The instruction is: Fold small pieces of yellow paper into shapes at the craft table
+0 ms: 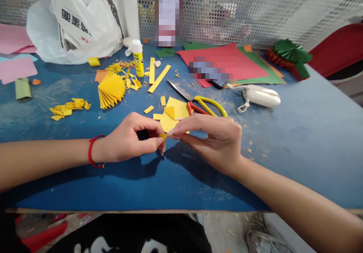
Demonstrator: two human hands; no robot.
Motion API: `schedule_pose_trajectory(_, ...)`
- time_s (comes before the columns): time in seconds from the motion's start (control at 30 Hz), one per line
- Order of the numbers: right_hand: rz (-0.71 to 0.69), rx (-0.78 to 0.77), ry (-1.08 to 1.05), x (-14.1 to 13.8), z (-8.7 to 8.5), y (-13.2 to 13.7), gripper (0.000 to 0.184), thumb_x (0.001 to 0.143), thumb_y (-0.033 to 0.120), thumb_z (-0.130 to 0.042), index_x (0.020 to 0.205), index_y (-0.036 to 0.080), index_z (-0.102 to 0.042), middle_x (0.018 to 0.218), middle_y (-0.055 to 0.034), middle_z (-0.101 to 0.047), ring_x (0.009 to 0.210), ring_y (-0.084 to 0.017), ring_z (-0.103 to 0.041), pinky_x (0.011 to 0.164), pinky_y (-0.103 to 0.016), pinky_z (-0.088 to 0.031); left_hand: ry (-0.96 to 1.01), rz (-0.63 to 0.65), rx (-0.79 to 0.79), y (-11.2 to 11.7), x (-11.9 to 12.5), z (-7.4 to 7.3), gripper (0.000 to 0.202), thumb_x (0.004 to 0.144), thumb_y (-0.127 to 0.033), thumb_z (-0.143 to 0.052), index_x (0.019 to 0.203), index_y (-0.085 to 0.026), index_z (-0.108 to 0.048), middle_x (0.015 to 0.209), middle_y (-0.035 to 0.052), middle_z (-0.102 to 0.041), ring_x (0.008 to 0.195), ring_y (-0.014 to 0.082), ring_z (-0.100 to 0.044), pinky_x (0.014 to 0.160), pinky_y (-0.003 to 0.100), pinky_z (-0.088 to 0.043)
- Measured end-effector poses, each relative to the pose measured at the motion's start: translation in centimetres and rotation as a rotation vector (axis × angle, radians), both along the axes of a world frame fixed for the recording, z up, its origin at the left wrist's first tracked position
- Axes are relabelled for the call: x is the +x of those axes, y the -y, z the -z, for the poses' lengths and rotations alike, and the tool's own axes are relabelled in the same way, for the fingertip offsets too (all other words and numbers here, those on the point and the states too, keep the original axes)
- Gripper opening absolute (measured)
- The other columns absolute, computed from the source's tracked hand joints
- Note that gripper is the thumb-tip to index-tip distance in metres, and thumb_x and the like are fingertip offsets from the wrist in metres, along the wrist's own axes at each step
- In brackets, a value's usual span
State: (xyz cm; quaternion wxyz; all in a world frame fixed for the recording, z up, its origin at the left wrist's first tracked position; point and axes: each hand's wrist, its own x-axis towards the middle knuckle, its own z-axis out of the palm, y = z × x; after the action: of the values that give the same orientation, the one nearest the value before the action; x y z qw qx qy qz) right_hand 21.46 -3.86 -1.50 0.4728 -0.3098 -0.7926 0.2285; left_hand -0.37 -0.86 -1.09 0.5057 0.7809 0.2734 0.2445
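My left hand, a red braided bracelet at its wrist, pinches a small yellow paper piece between thumb and index finger. From the other side my right hand closes its fingertips on the same piece, whose exact shape the fingers mostly hide. Just beyond lie flat yellow paper pieces, one with a folded bit on top. Scissors with red and yellow handles rest partly behind my right hand, blades pointing up and left.
A pleated yellow paper fan, a heap of folded yellow bits and a glue stick occupy the left. Behind are a white plastic bag and red paper. A phone is cabled to a white device.
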Motion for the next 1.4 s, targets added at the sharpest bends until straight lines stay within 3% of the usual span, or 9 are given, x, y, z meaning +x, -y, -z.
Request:
schedule_pose_trajectory(0.17, 0.078, 0.024, 0.005, -0.02, -0.09, 0.22, 0.009, 0.084, 0.013, -0.074, 0.086, 0.022, -0.073, 0.08, 0.0009, -0.077, 0.071, -0.012, -0.072, 0.068, -0.023, -0.059, -0.006, -0.035, 0.06, 0.21, -0.15, 0.03, 0.02, 0.089, -0.022, -0.057, 0.077, -0.015, -0.072, 0.071, 0.0001, -0.071, 0.062, 0.0103, -0.062, 0.06, 0.019, -0.047)
schedule_pose_trajectory(0.3, 0.066, 0.065, 0.0, 0.14, -0.04, 0.13, 0.009, 0.087, 0.012, -0.071, 0.089, 0.021, -0.072, 0.081, 0.0001, -0.077, 0.074, -0.012, -0.071, 0.07, -0.023, -0.059, 0.0, -0.114, 0.228, 0.54, 0.01, 0.05, 0.013, 0.085, -0.025, -0.066, 0.078, -0.015, -0.07, 0.07, -0.0009, -0.068, 0.059, 0.0086, -0.056, 0.058, 0.019, -0.045)
schedule_pose_trajectory(0.47, 0.048, 0.09, 0.043, 0.33, 0.06, 0.04, 0.015, 0.089, 0.01, -0.067, 0.094, 0.022, -0.075, 0.088, -0.0009, -0.077, 0.078, -0.012, -0.072, 0.07, -0.023, -0.058, -0.049, -0.188, 0.378, 0.62, 0.26, 0.16, 0.018, 0.085, -0.03, -0.075, 0.074, -0.016, -0.069, 0.067, -0.0021, -0.067, 0.058, 0.0085, -0.056, 0.056, 0.02, -0.044)
schedule_pose_trajectory(1.1, 0.042, 0.069, 0.092, 0.47, 0.06, -0.02, 0.024, 0.093, 0.01, -0.06, 0.097, 0.025, -0.079, 0.089, -0.0026, -0.076, 0.079, -0.012, -0.07, 0.069, -0.023, -0.058, -0.037, -0.178, 0.442, 0.31, 0.21, 0.41, 0.024, 0.09, -0.037, -0.07, 0.074, -0.02, -0.068, 0.068, -0.0016, -0.069, 0.059, 0.0105, -0.058, 0.056, 0.023, -0.046)
schedule_pose_trajectory(1.4, 0.056, 0.049, 0.107, 0.34, 0.01, -0.08, 0.018, 0.094, 0.013, -0.061, 0.093, 0.023, -0.076, 0.087, -0.003, -0.074, 0.079, -0.013, -0.069, 0.071, -0.025, -0.057, -0.084, -0.196, 0.473, 0.49, 0.02, 0.36, 0.023, 0.091, -0.04, -0.068, 0.076, -0.022, -0.068, 0.071, -0.0003, -0.07, 0.06, 0.0124, -0.059, 0.058, 0.025, -0.046)
